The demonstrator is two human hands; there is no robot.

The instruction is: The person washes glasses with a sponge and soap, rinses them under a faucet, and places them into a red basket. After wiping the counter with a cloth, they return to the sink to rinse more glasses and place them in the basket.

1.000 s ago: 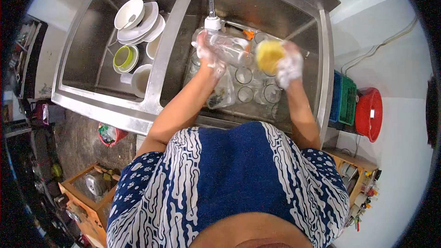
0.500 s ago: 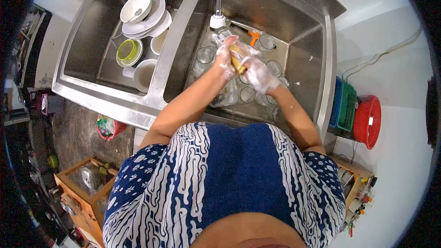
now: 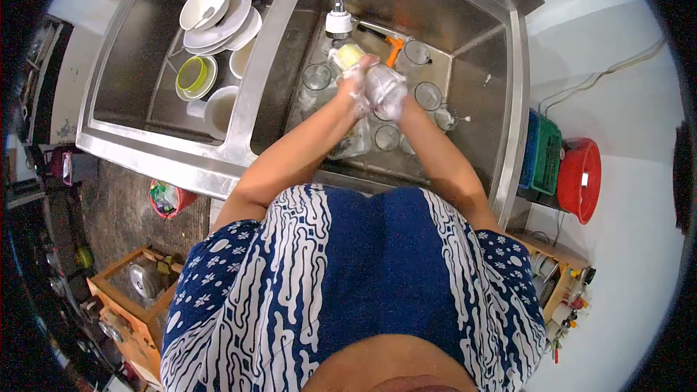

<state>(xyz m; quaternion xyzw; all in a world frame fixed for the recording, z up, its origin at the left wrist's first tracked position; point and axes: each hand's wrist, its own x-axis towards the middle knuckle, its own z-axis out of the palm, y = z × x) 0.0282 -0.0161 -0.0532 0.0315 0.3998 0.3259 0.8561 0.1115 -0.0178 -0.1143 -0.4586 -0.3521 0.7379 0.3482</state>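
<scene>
My left hand [image 3: 354, 88], spotted with suds, is closed on a yellow sponge [image 3: 350, 54] that sticks out past its fingers, with foam around it. Pressed against it from the right is my right hand [image 3: 388, 94], thickly covered in foam. Its fingers are curled in, and whatever they hold is hidden by suds and blur. Both hands are over the right sink basin, just below the white faucet head [image 3: 338, 23]. Around them stand several drinking glasses, among them one on the left [image 3: 317, 77], one on the right [image 3: 428, 96] and one below [image 3: 387, 137].
An orange-handled tool [image 3: 394, 51] lies behind my hands. The left basin holds stacked white plates [image 3: 236, 18], bowls, a green bowl [image 3: 192, 74] and a cup [image 3: 221, 112]. A steel divider [image 3: 272, 51] separates the basins. Green [image 3: 546, 156] and red baskets [image 3: 579, 181] stand at right.
The sponge has shifted from between my hands to beyond my left hand, up and to the left. My right hand has moved up and left, closer against the left. The view has shifted slightly.
</scene>
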